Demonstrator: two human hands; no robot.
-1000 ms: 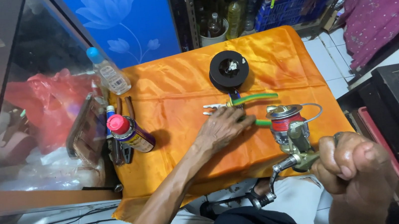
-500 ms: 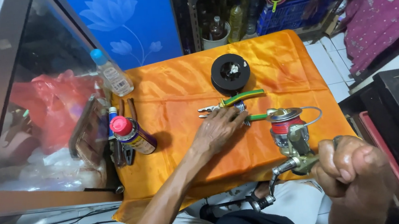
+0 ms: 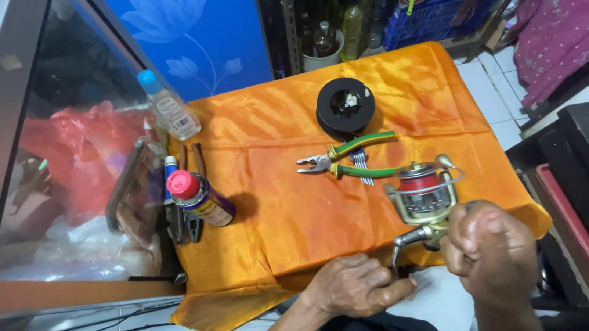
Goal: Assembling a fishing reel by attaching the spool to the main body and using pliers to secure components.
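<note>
I note the left hand [image 3: 356, 286] has withdrawn from the pliers [image 3: 344, 160] to the reel's crank, fingers closed around it; right hand [image 3: 491, 246] grips the fishing reel [image 3: 422, 199] above the surface [image 3: 278, 212] edge.

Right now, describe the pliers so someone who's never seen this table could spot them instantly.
Find the small table draped in orange cloth. Near its middle, just below the black line spool and left of the gold fishing reel gripped in the right hand, lie the pliers. They are the only tool with green-and-yellow handles, metal jaws pointing left toward the red-capped spray can.
</note>
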